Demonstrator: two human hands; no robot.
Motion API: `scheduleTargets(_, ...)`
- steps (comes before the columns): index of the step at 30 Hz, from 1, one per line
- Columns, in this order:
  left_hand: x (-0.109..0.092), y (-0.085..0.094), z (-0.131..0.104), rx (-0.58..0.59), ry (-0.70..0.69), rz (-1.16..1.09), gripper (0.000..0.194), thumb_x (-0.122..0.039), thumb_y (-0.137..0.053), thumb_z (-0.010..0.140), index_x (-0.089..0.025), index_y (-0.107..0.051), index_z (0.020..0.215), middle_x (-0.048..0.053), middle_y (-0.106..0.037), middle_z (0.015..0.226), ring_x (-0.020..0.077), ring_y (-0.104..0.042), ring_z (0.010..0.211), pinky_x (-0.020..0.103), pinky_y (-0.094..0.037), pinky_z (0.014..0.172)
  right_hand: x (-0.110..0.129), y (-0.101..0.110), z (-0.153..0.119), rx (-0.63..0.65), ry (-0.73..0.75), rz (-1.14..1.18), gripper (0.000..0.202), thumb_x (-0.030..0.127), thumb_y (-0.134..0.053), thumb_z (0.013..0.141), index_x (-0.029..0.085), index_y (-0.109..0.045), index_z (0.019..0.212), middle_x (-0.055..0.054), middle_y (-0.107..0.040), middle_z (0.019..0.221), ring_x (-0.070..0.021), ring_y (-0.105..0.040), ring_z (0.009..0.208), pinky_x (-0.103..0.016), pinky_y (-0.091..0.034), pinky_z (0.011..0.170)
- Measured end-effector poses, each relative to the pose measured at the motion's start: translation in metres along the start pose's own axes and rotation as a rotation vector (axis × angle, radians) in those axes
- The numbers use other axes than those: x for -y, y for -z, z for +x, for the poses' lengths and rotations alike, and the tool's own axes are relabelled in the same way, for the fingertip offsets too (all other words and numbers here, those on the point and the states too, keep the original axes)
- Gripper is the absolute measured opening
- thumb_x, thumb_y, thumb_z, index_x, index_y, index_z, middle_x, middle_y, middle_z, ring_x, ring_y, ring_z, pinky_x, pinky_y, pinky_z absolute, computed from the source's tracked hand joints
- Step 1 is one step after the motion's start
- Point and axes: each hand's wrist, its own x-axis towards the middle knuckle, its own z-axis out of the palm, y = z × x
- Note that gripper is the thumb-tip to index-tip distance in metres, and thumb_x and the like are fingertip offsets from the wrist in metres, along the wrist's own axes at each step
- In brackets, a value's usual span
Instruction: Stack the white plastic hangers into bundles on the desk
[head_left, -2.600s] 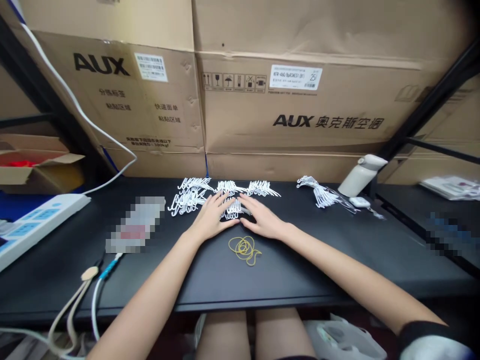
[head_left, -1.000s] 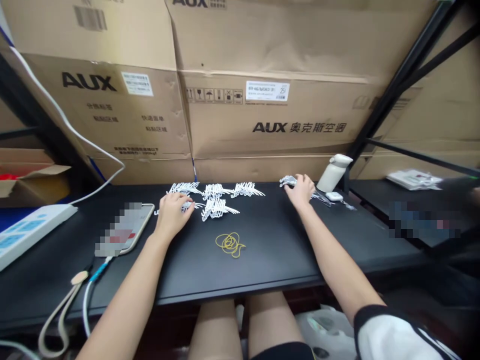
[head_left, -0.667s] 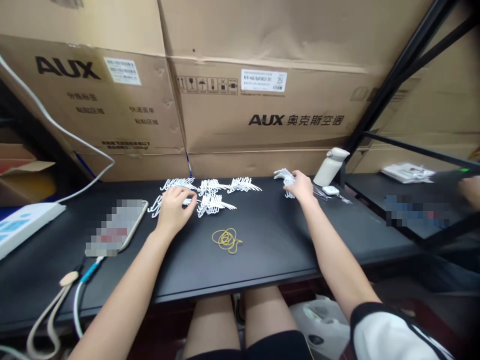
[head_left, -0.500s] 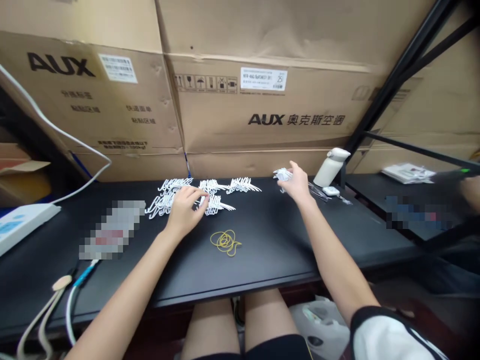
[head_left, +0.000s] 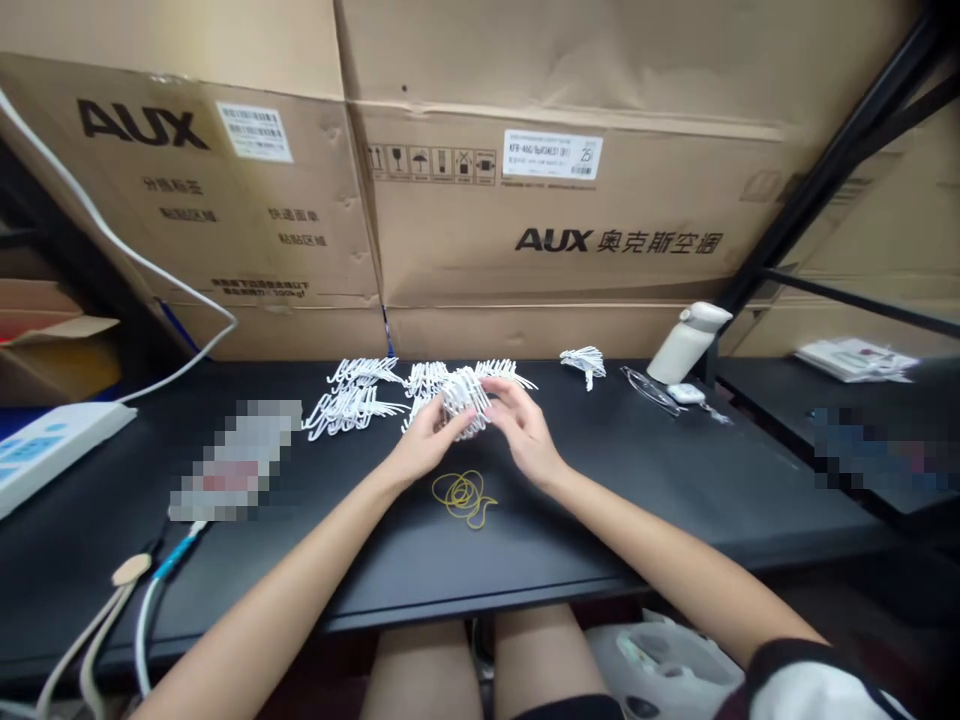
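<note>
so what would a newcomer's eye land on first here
Probably the cardboard marked AUX, filling much of the view behind the table. Then the white hooks bunched between the left hand and right hand near the centre, and the yellow bands lying tangled just nearer the person.

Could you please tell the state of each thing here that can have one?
Held hooks: bunched
Left hand: closed on held hooks
Right hand: curled, touching held hooks
Other hooks: lying in piles
Yellow band: loosely tangled
Bottle: lid on
Phone: cable attached
Small box: flap open
</note>
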Motion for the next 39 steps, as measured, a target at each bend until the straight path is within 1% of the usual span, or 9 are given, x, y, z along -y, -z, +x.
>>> scheduleTargets(3,-0.009,0.007,-0.001,0.094,0.170,-0.352,0.045,-0.039,-0.065,0.079,-0.015,-0.056,0.116,0.013,-0.068,0.109,0.0258,-0.068,0.092,0.040,-0.055,0.078,0.004,0.012,0.004,-0.032,-0.020,-0.007,0.031,0.037,-0.051,0.088,0.021,-0.050,0.115,-0.011,-0.066,0.112,-0.0182,-0.067,0.081,-0.031,-0.055,0.061)
scheduleTargets(6,-0.016,0.009,-0.002,0.119,0.234,-0.489,0.038,-0.034,-0.065,0.078,-0.013,-0.061,0.110,0.016,-0.069,0.111,0.0269,-0.069,0.091,0.037,-0.056,0.075,0.005,0.021,0.006,-0.163,0.063,-0.120,0.021,0.034,-0.051,0.089,0.020,-0.055,0.103,-0.008,-0.069,0.096,-0.0140,-0.063,0.066,-0.026,-0.049,0.052)
scheduleTargets(11,-0.015,0.012,-0.002,0.132,0.241,-0.536,0.038,-0.028,-0.064,0.075,-0.010,-0.063,0.108,0.017,-0.070,0.108,0.0254,-0.070,0.083,0.029,-0.055,0.057,0.009,0.023,0.003,-0.258,0.316,-0.452,0.005,0.023,-0.059,0.084,0.019,-0.063,0.085,-0.006,-0.067,0.085,-0.0174,-0.061,0.076,-0.031,-0.050,0.067)
scheduleTargets(14,-0.013,0.014,-0.002,0.173,0.230,-0.564,0.040,-0.028,-0.062,0.073,-0.010,-0.062,0.109,0.017,-0.071,0.106,0.0238,-0.069,0.076,0.027,-0.052,0.050,0.011,0.019,0.001,-0.185,0.345,-0.504,0.005,0.021,-0.061,0.082,0.019,-0.064,0.085,-0.005,-0.068,0.084,-0.0192,-0.062,0.083,-0.035,-0.051,0.078)
scheduleTargets(17,-0.012,0.013,-0.003,0.176,0.225,-0.548,0.040,-0.031,-0.060,0.073,-0.011,-0.062,0.108,0.017,-0.071,0.105,0.0216,-0.068,0.072,0.027,-0.051,0.048,0.008,0.017,0.000,-0.106,0.304,-0.446,0.007,0.022,-0.058,0.085,0.019,-0.064,0.086,-0.004,-0.068,0.082,-0.0172,-0.063,0.075,-0.033,-0.053,0.072)
scheduleTargets(23,-0.010,0.005,-0.003,0.101,0.208,-0.256,0.039,-0.031,-0.077,0.068,-0.012,-0.062,0.098,0.012,-0.071,0.092,0.0156,-0.064,0.065,0.019,-0.044,0.041,0.013,0.019,0.001,-0.079,0.451,-0.440,0.009,0.018,-0.058,0.084,0.021,-0.065,0.089,-0.008,-0.069,0.092,-0.0206,-0.064,0.090,-0.039,-0.052,0.083)
scheduleTargets(26,-0.010,0.003,-0.004,0.139,0.211,-0.164,0.039,-0.030,-0.080,0.062,-0.013,-0.061,0.091,0.005,-0.068,0.076,0.0166,-0.064,0.061,0.019,-0.044,0.037,0.023,0.021,0.003,0.096,0.480,-0.476,0.007,0.022,-0.061,0.084,0.023,-0.067,0.086,-0.007,-0.069,0.089,-0.0203,-0.063,0.084,-0.039,-0.052,0.078)
scheduleTargets(31,-0.011,0.002,-0.006,0.209,0.188,-0.057,0.041,-0.029,-0.082,0.060,-0.016,-0.059,0.091,0.001,-0.064,0.071,0.0170,-0.064,0.060,0.020,-0.043,0.036,0.032,0.028,0.007,0.405,0.421,-0.572,0.007,0.024,-0.059,0.087,0.021,-0.065,0.085,-0.005,-0.067,0.081,-0.0182,-0.057,0.077,-0.033,-0.048,0.072)
scheduleTargets(39,-0.005,0.006,-0.002,0.103,0.009,0.182,0.028,-0.033,-0.076,0.064,-0.014,-0.062,0.078,-0.002,-0.056,0.068,0.0099,-0.049,0.058,0.022,-0.042,0.051,0.044,0.023,0.002,0.444,0.231,-0.674,0.008,0.016,-0.055,0.088,0.017,-0.060,0.081,-0.002,-0.059,0.077,-0.0129,-0.050,0.066,-0.025,-0.043,0.061)
